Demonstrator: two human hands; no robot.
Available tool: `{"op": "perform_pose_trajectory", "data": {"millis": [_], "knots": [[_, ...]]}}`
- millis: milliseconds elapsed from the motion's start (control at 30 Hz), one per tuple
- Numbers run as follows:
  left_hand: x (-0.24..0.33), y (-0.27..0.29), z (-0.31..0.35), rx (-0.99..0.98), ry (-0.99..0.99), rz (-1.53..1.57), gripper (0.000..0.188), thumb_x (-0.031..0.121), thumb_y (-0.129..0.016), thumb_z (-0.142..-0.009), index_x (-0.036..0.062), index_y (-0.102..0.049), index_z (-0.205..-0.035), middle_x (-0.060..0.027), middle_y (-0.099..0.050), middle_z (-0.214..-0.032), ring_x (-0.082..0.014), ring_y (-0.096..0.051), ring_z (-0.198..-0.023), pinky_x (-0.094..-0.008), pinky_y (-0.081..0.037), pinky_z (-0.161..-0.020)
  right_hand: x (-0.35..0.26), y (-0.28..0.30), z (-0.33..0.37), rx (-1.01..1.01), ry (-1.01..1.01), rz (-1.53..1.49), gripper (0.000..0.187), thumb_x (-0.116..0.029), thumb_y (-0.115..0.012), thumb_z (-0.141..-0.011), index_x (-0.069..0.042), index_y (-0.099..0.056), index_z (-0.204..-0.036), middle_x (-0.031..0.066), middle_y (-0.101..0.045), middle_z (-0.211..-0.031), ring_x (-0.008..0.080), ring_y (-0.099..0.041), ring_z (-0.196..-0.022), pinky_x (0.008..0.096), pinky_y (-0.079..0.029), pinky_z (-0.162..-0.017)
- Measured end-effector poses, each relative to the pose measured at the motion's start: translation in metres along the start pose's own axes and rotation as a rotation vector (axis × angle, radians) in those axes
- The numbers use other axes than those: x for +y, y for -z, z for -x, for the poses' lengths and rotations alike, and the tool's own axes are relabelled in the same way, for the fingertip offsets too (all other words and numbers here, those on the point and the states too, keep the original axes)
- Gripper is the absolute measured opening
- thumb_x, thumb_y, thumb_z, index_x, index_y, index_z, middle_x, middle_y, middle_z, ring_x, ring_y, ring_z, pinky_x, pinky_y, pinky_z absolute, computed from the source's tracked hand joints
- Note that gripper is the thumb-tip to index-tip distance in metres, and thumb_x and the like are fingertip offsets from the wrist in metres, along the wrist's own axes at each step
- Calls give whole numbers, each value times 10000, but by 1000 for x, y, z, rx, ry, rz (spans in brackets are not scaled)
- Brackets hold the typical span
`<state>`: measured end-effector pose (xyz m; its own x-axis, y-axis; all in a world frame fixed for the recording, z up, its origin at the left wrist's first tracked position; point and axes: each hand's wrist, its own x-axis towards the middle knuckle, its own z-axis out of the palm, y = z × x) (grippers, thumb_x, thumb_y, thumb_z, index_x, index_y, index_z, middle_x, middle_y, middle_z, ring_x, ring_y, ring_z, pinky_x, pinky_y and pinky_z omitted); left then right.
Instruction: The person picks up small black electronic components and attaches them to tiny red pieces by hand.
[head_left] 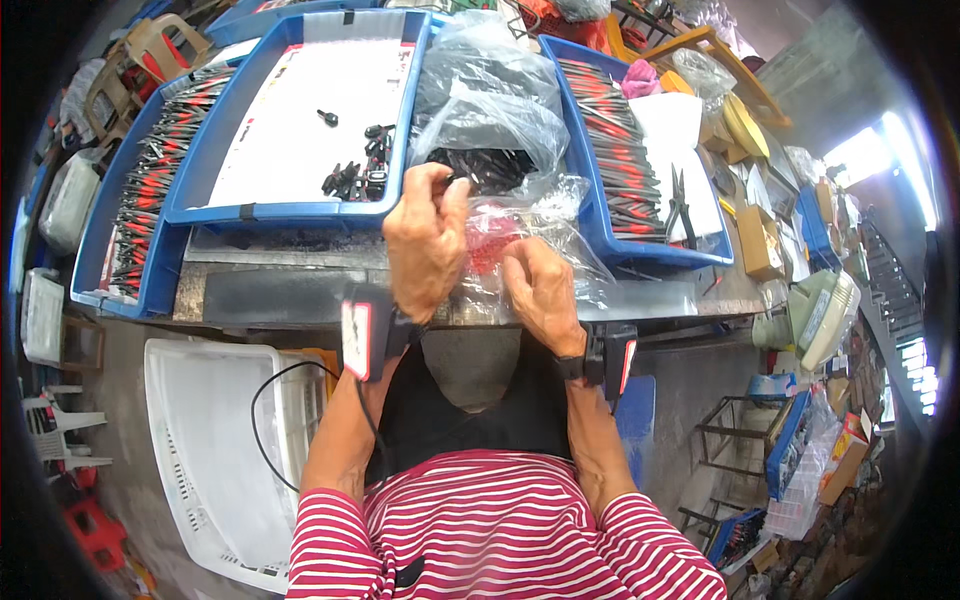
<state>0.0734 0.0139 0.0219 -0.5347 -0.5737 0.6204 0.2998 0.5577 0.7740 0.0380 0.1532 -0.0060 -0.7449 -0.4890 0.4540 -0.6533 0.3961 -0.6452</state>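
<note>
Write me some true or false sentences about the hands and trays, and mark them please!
1. The left hand is down by the floor. False: it is up near the open bag of black pieces.
2. The pliers are at the blue tray on the right. True.
3. The right hand is over the clear plastic. True.
4. The big tray is full of bananas. False: it has small black parts on a white sheet.
5. The shirt has stripes. True.

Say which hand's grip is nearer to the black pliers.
Right. The right grip sits left of the pliers, by the clear plastic; the left grip is farther left, near the corner of a blue tray.
</note>
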Motion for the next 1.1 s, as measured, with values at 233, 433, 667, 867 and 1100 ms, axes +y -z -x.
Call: {"op": "perform_pose_trajectory", "data": {"millis": [233,433,667,867,1100], "knots": [[14,24,34,55,-253,72,256,-87,-605,-715,-14,-540,-953,-165,-602,-866,-255,-621,-783,-294,-501,-664,-2,9,0,-65,-251,-211,97,-31,-519,-783,41,-565,-829,77,-562,-653,102,-499,-531,263,-415,-500],[22,14,62,-219,462,536,202,0,-545,-830,-35,-538,-1029,-87,-605,-787,-107,-587,-645,-210,-489,-584,-2,7,4,-51,-365,-590,105,-60,-526,-831,35,-563,-857,7,-560,-673,30,-473,-545,189,-391,-481],[14,8,69,-187,584,687,172,13,-535,-841,-39,-484,-996,-98,-596,-746,-111,-580,-623,-213,-494,-550,-17,16,5,-84,-428,-614,87,-50,-533,-834,25,-557,-872,-12,-548,-676,10,-461,-539,159,-369,-466],[16,10,74,-196,653,671,154,20,-567,-824,-8,-467,-938,-40,-557,-718,-48,-517,-575,-162,-411,-491,-16,13,8,-69,-398,-604,96,-54,-527,-839,26,-547,-887,-10,-551,-679,7,-451,-530,158,-365,-461],[10,15,75,-319,467,452,138,38,-534,-853,15,-469,-971,-6,-539,-753,-22,-485,-651,-150,-383,-554,-22,13,11,-76,-333,-629,85,-23,-540,-827,18,-542,-902,-10,-545,-737,7,-471,-593,148,-382,-510]]}}
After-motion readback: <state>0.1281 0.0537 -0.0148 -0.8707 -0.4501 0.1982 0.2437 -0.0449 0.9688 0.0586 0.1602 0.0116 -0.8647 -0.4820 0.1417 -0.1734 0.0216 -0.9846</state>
